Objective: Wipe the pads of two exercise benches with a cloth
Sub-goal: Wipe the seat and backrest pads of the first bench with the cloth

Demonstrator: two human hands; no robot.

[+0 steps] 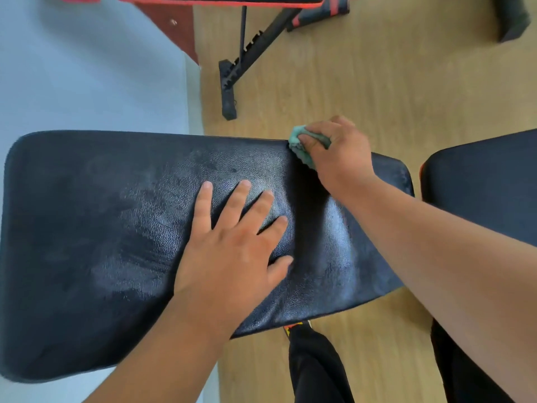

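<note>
Clutching a bunched green cloth (302,146), the right hand (338,152) has its fingers curled over the fabric and presses it against the far edge of a black bench pad (101,228), close to that pad's right end. Part of the cloth shows past the fingertips to the left and below the hand; the rest is hidden under the palm. The right forearm runs in from the lower right, crossing over the pad's right corner.

Nearer the camera, the left hand (232,242) lies flat on the middle of the same pad, palm down, fingers spread wide and holding nothing. The padding dimples slightly around it. The pad's pebbled black covering carries dull, streaky patches to the left of this hand and a glossy sheen to its right.

Just beside the pad's right end, apart by a narrow gap, sits a second black pad (488,187) with a thin red trim visible at its edge. Below the pads a wooden floor (377,82) shows, and to the left a pale blue-grey surface (87,68). At the top, well apart from the hands, stands another bench (220,0) with red-edged padding and a black metal frame (241,68) resting on the floor. The person's dark trouser legs (316,370) appear at the bottom.
</note>
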